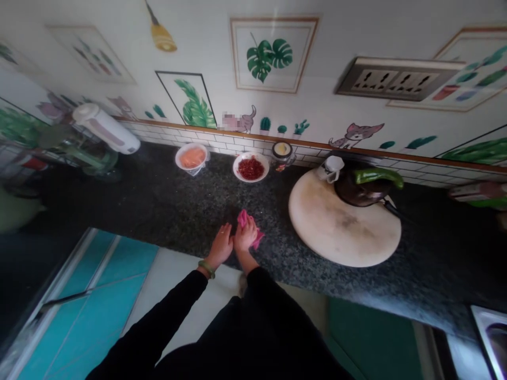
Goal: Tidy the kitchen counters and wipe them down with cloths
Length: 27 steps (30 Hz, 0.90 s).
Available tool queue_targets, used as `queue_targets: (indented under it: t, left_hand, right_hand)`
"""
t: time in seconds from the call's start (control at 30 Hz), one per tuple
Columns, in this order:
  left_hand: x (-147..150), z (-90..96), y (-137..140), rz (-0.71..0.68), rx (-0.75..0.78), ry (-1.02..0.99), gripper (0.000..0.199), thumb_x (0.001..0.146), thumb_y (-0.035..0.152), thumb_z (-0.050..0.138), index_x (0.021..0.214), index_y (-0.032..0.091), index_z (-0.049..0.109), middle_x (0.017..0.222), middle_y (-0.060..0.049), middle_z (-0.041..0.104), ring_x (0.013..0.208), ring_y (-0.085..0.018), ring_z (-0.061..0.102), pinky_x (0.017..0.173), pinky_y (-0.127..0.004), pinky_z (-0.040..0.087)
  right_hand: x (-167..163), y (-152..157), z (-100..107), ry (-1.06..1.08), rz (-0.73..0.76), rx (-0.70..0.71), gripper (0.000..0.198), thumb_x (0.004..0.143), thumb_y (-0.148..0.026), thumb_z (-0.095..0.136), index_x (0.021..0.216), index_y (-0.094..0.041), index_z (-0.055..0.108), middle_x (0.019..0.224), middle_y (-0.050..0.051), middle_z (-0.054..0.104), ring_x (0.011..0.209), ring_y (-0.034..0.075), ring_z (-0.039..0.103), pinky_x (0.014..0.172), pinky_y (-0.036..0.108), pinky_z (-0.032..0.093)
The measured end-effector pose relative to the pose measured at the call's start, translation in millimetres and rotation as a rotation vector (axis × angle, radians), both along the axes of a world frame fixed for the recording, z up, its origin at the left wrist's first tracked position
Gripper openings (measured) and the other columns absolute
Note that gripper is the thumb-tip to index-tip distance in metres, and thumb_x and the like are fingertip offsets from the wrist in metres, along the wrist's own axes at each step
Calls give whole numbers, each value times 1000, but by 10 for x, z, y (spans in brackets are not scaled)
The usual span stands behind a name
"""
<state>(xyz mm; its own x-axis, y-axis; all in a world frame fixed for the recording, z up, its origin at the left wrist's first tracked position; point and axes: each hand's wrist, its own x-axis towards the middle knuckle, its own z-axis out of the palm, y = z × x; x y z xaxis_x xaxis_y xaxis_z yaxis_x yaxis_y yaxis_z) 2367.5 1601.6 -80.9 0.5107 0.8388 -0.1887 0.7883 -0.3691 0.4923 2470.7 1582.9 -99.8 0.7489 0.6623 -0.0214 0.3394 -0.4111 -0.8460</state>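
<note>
A pink cloth [257,240] lies on the dark speckled countertop [178,211] near its front edge. My right hand [245,235] presses down over it, fingers closed on the cloth, and parts of the pink fabric stick out on both sides. Close beside it, my left hand [222,245] rests at the counter with fingers stretched out and nothing in them. A green bangle [206,268] circles my left wrist. Beyond the hands stand a white bowl of red chopped pieces [251,168] and a tub with orange contents [192,157].
To the right sits a round cutting board [340,221] bearing a white cup [331,168] and a dark pot-like object with a green pepper [378,178] on top. A glass jar [282,153] stands by the wall. At the left are a white kettle-like appliance [106,129] and a glass container.
</note>
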Motion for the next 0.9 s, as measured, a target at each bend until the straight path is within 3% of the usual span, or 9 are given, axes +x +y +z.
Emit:
queue_targets:
  t: [0.1,0.2,0.3,0.4,0.5,0.6,0.73,0.83,0.9]
  left_hand:
    - [-56,168,324,-16,29,116,60,94,23,55,153,12,44,161,-19,43,153,-34,36,124,-52,34]
    - [-46,314,656,-68,23,284,81,87,28,72,158,15,37,168,-22,28,156,-41,22,124,-57,30]
    - [-18,364,943,-134,-33,433,111,71,30,90,162,25,27,172,-22,8,157,-48,10,120,-68,26]
    - [-5,327,1125,-232,-101,467,127,61,25,96,163,31,21,172,-21,0,157,-49,5,117,-73,25]
    - [-3,262,1196,-273,-121,459,128,60,25,96,163,29,21,172,-24,-2,156,-51,7,114,-73,30]
    - [-10,212,1222,-305,-110,448,127,59,27,97,163,25,23,171,-28,-1,154,-55,8,110,-75,33]
    - [-23,211,1253,-353,-65,458,127,61,34,96,164,23,23,169,-31,4,152,-58,14,106,-76,39]
    - [-18,269,1260,-380,13,479,124,62,37,96,163,21,26,168,-33,10,151,-59,20,102,-73,45]
    - [-5,312,1259,-394,34,492,122,63,38,96,163,19,28,167,-35,12,149,-60,22,100,-72,47]
  right_hand:
    - [289,12,112,124,110,126,51,103,-40,33,141,-17,58,124,13,72,117,27,64,100,43,51]
    - [842,-285,215,96,22,133,54,103,-46,33,142,-17,57,123,12,72,109,26,67,94,39,54]
    - [1314,-667,225,-206,-7,0,55,101,-45,39,147,-17,54,140,14,64,126,29,58,109,47,45]
    - [1463,-817,127,-457,119,-186,51,98,-41,48,145,-24,58,151,10,56,137,33,47,114,54,37]
    - [1266,-615,-3,-503,20,-312,45,97,-32,48,139,-29,65,148,9,58,132,36,47,108,57,39]
    - [777,-175,-75,-459,-135,-321,46,97,-23,45,137,-26,67,141,16,60,125,36,52,106,57,40]
    - [21,372,-47,-339,-69,-215,47,95,-16,45,133,-29,69,137,13,63,125,31,55,113,55,34]
    - [-154,391,69,-183,-6,-106,42,97,-23,45,131,-30,69,130,6,70,123,25,58,111,45,40]
    - [-26,107,176,-125,-90,-2,42,100,-33,42,133,-27,68,126,6,72,118,24,62,105,40,47]
